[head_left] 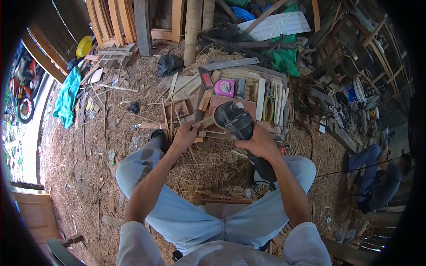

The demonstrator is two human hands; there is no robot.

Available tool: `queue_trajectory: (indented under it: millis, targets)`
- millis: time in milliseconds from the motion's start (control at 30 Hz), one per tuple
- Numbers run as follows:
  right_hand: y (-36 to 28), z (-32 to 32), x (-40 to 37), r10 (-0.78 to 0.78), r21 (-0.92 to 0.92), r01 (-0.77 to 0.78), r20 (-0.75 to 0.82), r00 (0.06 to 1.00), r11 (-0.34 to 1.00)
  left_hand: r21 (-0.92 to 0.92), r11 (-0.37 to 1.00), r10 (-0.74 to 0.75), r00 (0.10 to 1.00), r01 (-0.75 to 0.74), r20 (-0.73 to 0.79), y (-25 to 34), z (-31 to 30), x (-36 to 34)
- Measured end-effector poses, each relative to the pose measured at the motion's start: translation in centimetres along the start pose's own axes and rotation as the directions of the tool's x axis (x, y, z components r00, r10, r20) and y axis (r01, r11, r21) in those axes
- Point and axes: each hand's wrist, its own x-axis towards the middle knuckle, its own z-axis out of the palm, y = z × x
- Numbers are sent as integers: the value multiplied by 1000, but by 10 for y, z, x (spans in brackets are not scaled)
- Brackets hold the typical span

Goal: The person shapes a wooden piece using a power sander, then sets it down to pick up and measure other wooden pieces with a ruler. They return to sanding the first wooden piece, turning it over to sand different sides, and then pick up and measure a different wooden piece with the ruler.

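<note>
My right hand (262, 144) is wrapped around the dark body of an angle grinder (242, 126), its round disc end pointing away from me and to the left. My left hand (185, 135) pinches a small light-brown wood piece (207, 122), whose far end meets the edge of the grinder's disc. Both hands are above a low work surface between my knees. Just beyond the grinder lie a pink tape measure (225, 88) and a carpenter's square (231, 64) with a long metal blade. Thin wood strips (279, 104) are bundled to the right of the grinder.
Wood shavings and scraps cover the ground (88, 177). A small wooden box (176, 109) sits left of the work surface. A bamboo post (191, 33) and leaning wooden frames (111, 22) stand ahead. Another person (381, 177) is at the far right; a motorcycle (25, 84) is outside left.
</note>
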Motion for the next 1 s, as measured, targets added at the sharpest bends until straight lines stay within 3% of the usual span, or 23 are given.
queue_trajectory:
  millis: [167, 367, 400, 500, 633, 700, 733, 867, 1000]
  targets:
    - [23, -9, 1, 10, -24, -12, -76, 997, 1000, -6, 1000, -25, 1000, 25, 4, -3, -2, 0]
    - [33, -44, 7, 249, 160, -230, -112, 962, 960, -34, 999, -20, 1000, 20, -12, -4, 1, -1]
    - [19, -49, 3, 239, 227, -209, -116, 964, 951, -46, 998, -42, 999, 41, -9, -3, 0, -1]
    - [29, -54, 6, 248, 163, -224, -144, 958, 961, -111, 983, -137, 989, 143, 54, 2, -3, -2]
    - [33, -44, 2, 248, 78, -238, -173, 953, 968, -65, 995, -76, 997, 77, 17, -1, -2, -1]
    - [26, -33, -1, 49, 100, -36, -127, 991, 994, -84, 993, -82, 996, 83, 22, -4, 1, 2]
    - [17, -29, -4, 74, 22, -72, -89, 993, 997, -105, 991, -87, 996, 89, 28, -6, 2, 3]
    - [1, -7, -5, 42, 10, -42, 2, 999, 999, -103, 986, -129, 991, 133, 46, -3, 0, 3]
    - [2, -1, -1, 87, -20, -86, 36, 996, 996, -12, 999, -53, 999, 53, 8, -2, -1, 3]
